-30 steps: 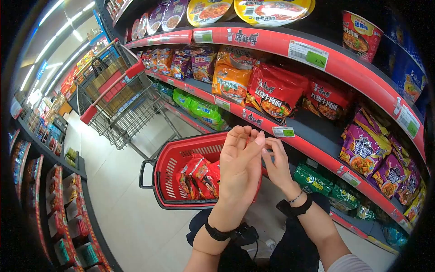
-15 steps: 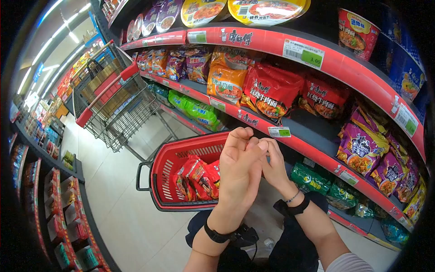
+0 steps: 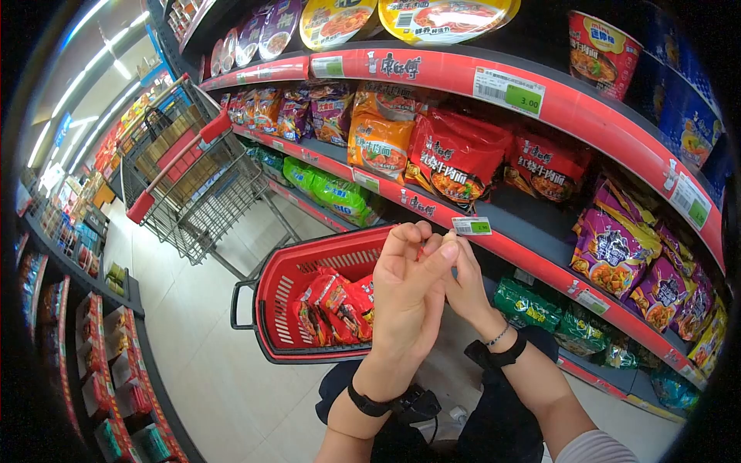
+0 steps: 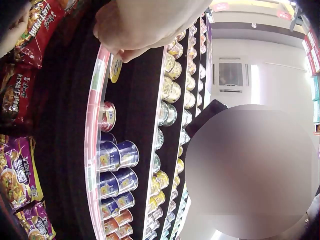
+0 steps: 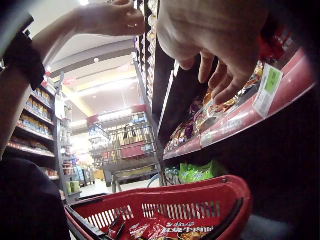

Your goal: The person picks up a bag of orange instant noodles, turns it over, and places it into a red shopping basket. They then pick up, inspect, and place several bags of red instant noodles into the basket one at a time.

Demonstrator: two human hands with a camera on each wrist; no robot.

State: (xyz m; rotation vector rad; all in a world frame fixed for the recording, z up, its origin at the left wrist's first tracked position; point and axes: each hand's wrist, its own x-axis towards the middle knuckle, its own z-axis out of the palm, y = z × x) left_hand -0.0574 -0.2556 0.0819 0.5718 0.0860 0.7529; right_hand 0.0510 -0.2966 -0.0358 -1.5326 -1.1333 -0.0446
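Note:
In the head view my left hand [image 3: 407,293] is raised over the right end of the red shopping basket [image 3: 309,248], thumb up and fingers loosely bent. Close beside it is my right hand [image 3: 469,289], its fingertips at the left thumb and partly hidden behind it. Nothing shows in either hand. The right wrist view has the right hand [image 5: 212,42] with fingers hanging relaxed. Red instant noodle packets [image 3: 332,305] lie in the basket. Just beyond the fingertips is a price tag [image 3: 471,225] on the shelf edge.
Shelves on the right carry red noodle packets [image 3: 455,158], orange packets [image 3: 378,143], purple packets [image 3: 614,243] and, lower, green packets [image 3: 532,305]. A shopping cart [image 3: 193,197] stands behind the basket. More shelving [image 3: 93,363] lines the aisle's left side.
The right fingertips have drawn in against the left hand's thumb. Shelf, cart and basket have shifted slightly left in the head view.

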